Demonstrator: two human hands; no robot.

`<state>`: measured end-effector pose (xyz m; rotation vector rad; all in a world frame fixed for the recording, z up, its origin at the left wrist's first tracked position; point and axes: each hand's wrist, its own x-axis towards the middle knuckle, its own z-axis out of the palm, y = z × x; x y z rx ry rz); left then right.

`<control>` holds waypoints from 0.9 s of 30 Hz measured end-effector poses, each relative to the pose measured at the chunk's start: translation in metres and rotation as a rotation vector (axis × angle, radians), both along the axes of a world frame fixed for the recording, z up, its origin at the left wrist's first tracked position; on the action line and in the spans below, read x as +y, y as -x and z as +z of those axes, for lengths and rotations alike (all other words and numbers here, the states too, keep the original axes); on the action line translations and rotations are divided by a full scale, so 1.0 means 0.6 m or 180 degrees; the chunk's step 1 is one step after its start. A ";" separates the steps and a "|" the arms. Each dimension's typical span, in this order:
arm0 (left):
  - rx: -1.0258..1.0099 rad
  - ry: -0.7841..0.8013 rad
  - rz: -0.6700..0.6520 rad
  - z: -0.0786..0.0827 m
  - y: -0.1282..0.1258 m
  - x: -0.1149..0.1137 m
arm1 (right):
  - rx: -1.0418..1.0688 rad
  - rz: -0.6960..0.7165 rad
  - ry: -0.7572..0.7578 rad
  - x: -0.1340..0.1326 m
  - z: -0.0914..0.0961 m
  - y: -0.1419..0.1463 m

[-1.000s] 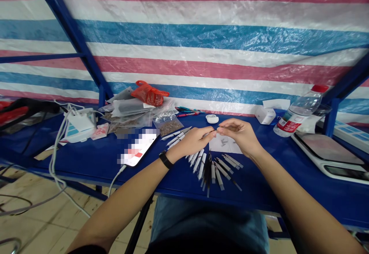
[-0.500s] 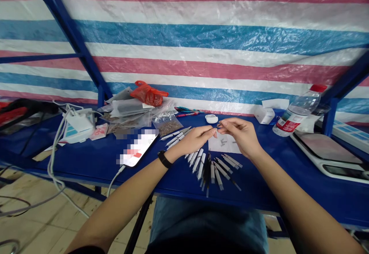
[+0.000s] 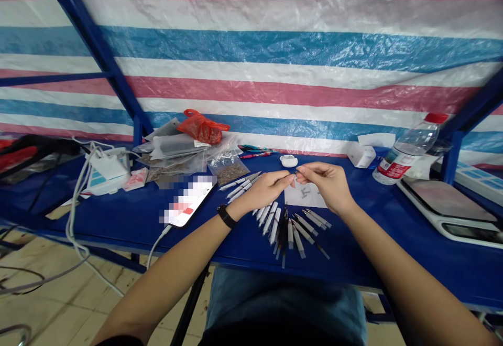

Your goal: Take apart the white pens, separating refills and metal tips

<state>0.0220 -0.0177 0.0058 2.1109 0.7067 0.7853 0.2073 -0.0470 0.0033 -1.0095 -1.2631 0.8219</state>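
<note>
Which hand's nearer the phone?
Left hand: it sits to the right of the phone, with its wrist closest. The right hand is farther away, beyond the left hand on the phone's right side.

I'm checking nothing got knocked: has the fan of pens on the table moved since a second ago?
No, the fan of white pens lies where it did, with no shift either way against the sheet of paper beside it.

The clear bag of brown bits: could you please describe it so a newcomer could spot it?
On the blue table, find the plastic bags beyond the person's left hand. This clear bag sits frontmost, beside the white pens, full of brown bits.
</note>
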 end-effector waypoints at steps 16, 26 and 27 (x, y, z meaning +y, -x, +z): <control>-0.0155 -0.0309 0.0184 -0.023 -0.012 0.004 | -0.0024 -0.0093 0.0064 -0.002 -0.003 0.012; -0.0148 -0.0220 0.0256 -0.024 -0.022 0.005 | 0.0180 -0.0274 0.0002 -0.002 -0.002 0.010; -0.0144 -0.0207 0.0256 -0.022 -0.021 0.004 | 0.0196 -0.0259 0.0009 -0.002 -0.001 0.010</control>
